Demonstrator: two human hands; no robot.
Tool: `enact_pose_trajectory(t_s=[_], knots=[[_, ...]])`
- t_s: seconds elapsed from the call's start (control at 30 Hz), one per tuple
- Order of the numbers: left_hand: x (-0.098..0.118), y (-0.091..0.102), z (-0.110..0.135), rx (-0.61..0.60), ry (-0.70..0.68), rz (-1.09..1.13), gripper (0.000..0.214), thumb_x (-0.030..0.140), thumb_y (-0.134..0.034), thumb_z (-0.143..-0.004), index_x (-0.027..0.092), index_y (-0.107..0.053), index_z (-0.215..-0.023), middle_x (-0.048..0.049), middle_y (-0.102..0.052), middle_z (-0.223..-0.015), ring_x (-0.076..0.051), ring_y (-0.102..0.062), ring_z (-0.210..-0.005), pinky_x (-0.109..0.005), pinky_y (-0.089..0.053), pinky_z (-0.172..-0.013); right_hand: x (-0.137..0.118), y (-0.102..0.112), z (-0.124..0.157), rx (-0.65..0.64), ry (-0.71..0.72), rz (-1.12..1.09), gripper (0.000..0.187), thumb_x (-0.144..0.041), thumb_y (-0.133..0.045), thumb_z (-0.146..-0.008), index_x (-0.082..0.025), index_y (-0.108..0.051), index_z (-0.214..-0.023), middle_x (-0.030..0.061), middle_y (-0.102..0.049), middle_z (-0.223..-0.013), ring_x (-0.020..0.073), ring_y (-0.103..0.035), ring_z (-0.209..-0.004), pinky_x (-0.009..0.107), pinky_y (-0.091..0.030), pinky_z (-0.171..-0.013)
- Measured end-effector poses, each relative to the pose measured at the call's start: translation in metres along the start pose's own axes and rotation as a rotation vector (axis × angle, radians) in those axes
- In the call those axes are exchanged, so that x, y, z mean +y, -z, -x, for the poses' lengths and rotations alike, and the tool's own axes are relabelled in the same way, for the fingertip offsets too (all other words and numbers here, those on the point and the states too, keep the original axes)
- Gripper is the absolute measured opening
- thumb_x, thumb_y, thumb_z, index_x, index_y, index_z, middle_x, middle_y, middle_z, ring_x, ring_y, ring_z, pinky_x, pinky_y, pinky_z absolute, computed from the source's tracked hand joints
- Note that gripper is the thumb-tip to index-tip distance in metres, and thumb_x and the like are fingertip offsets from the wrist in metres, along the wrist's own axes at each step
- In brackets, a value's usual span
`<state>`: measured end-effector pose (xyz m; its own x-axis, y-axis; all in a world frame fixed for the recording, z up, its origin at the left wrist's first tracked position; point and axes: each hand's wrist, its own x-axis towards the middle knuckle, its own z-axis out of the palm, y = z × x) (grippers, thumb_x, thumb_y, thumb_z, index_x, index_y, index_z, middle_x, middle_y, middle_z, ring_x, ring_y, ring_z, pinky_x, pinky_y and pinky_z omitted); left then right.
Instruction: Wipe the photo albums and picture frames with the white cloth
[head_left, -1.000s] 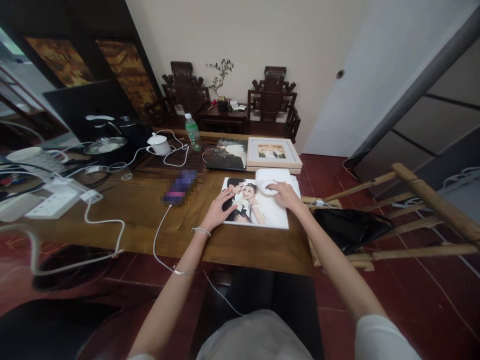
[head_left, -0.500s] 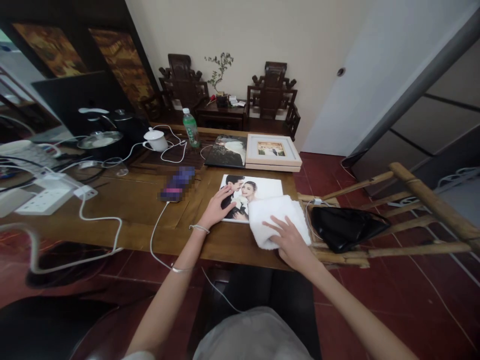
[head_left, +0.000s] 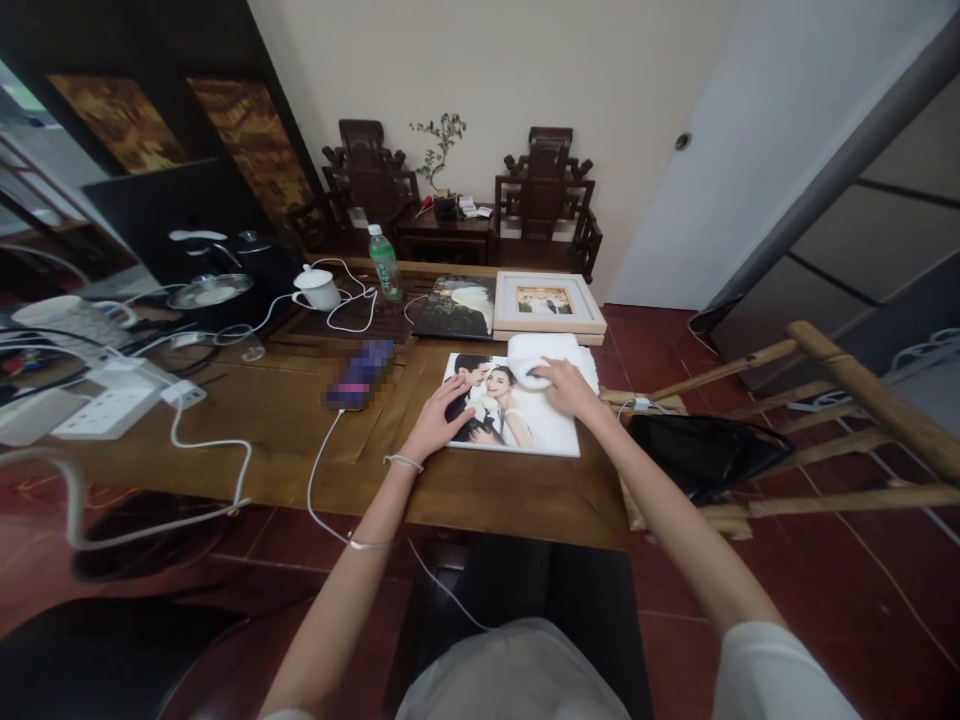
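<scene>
A large photo print of a couple (head_left: 525,415) lies flat on the wooden table (head_left: 300,420) in front of me. My left hand (head_left: 435,420) rests on its left edge with fingers spread flat, pinning it down. My right hand (head_left: 562,385) presses a folded white cloth (head_left: 544,355) onto the print's far right corner, fingers curled over the cloth.
Behind the print lie a light wooden picture frame (head_left: 547,303) and a dark photo album (head_left: 457,305). A phone (head_left: 360,373) on a white cable, a green bottle (head_left: 385,262), a white teacup (head_left: 319,288) and power strips (head_left: 112,405) sit to the left. A bamboo chair with a black bag (head_left: 701,455) stands at the right.
My right hand has pushed the white cloth from the print's near right corner back up to its far right corner. My left hand has stayed on the print's left edge.
</scene>
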<state>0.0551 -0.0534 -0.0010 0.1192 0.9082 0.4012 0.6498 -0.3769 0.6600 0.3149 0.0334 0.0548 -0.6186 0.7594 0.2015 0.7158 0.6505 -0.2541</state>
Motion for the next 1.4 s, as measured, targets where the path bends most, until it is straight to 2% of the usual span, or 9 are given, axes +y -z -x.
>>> enact_pose_trajectory(t_s=[0.13,0.27,0.37,0.5,0.77,0.97,1.1,1.3,1.4], knots=[[0.000,-0.001,0.000,0.013,0.015,0.008,0.045,0.042,-0.057,-0.085,0.018,-0.059,-0.123,-0.0106,-0.049,-0.140,-0.024,-0.040,-0.133,-0.043,-0.030,-0.113,-0.027,-0.009,0.044,-0.014,0.033,0.061,0.062,0.006,-0.040,-0.061,-0.016,-0.064,-0.114,0.0141,-0.055,-0.133,0.0308,-0.036,-0.133,0.059,-0.023,-0.107],[0.000,0.000,-0.001,0.002,0.011,0.021,0.047,0.041,-0.057,-0.085,0.018,-0.057,-0.125,-0.0105,-0.046,-0.142,-0.024,-0.039,-0.134,-0.043,-0.029,-0.113,-0.062,-0.014,0.107,-0.026,0.131,0.049,0.057,0.009,-0.037,-0.060,-0.018,-0.067,-0.101,0.0070,-0.049,-0.140,0.0301,-0.029,-0.137,0.064,-0.016,-0.109],[-0.002,0.001,-0.001,-0.017,0.003,0.027,0.050,0.042,-0.058,-0.084,0.018,-0.056,-0.128,-0.0110,-0.040,-0.146,-0.025,-0.036,-0.136,-0.044,-0.028,-0.113,-0.081,-0.011,0.136,-0.060,0.181,0.021,0.053,0.009,-0.038,-0.059,-0.019,-0.067,-0.093,0.0065,-0.047,-0.142,0.0300,-0.026,-0.138,0.066,-0.015,-0.108],[-0.006,0.001,-0.001,-0.040,-0.011,0.006,0.053,0.042,-0.057,-0.084,0.018,-0.052,-0.131,-0.0109,-0.041,-0.146,-0.025,-0.032,-0.138,-0.045,-0.026,-0.114,-0.081,-0.004,0.128,-0.102,0.171,-0.019,0.057,0.008,-0.039,-0.059,-0.021,-0.067,-0.100,0.0061,-0.050,-0.139,0.0289,-0.031,-0.136,0.063,-0.019,-0.108],[-0.007,0.001,-0.001,-0.045,-0.031,-0.011,0.051,0.042,-0.056,-0.086,0.020,-0.052,-0.131,-0.0097,-0.041,-0.146,-0.024,-0.033,-0.137,-0.044,-0.027,-0.114,-0.024,0.001,0.031,-0.103,0.058,-0.015,0.052,-0.002,-0.049,-0.068,-0.017,-0.062,-0.116,0.0169,-0.054,-0.132,0.0316,-0.039,-0.130,0.053,-0.032,-0.103],[-0.005,0.003,0.000,-0.043,-0.027,0.006,0.050,0.043,-0.056,-0.086,0.021,-0.052,-0.131,-0.0092,-0.042,-0.145,-0.024,-0.032,-0.138,-0.045,-0.026,-0.114,-0.001,-0.003,-0.006,-0.049,0.016,0.050,0.051,-0.003,-0.046,-0.076,-0.017,-0.056,-0.124,0.0173,-0.055,-0.130,0.0299,-0.038,-0.131,0.056,-0.025,-0.106],[-0.004,0.002,0.000,-0.032,-0.002,0.004,0.050,0.044,-0.055,-0.086,0.022,-0.053,-0.130,-0.0092,-0.043,-0.144,-0.025,-0.034,-0.137,-0.046,-0.027,-0.113,-0.010,-0.010,0.018,-0.032,0.052,0.104,0.048,-0.002,-0.045,-0.075,-0.015,-0.058,-0.119,0.0179,-0.054,-0.131,0.0292,-0.035,-0.133,0.057,-0.023,-0.107],[-0.002,0.001,-0.001,-0.032,-0.013,-0.016,0.052,0.044,-0.055,-0.086,0.020,-0.051,-0.131,-0.0096,-0.041,-0.146,-0.024,-0.033,-0.137,-0.044,-0.026,-0.114,-0.057,-0.012,0.103,-0.028,0.206,0.071,0.047,0.003,-0.047,-0.066,-0.019,-0.065,-0.104,0.0110,-0.052,-0.136,0.0315,-0.030,-0.136,0.064,-0.016,-0.109],[-0.003,0.001,-0.001,-0.045,-0.015,-0.027,0.053,0.043,-0.054,-0.086,0.019,-0.050,-0.133,-0.0102,-0.040,-0.146,-0.025,-0.032,-0.138,-0.045,-0.026,-0.114,-0.075,-0.009,0.130,-0.063,0.263,0.059,0.042,0.001,-0.049,-0.066,-0.019,-0.065,-0.099,0.0110,-0.049,-0.139,0.0345,-0.028,-0.136,0.067,-0.015,-0.108]])
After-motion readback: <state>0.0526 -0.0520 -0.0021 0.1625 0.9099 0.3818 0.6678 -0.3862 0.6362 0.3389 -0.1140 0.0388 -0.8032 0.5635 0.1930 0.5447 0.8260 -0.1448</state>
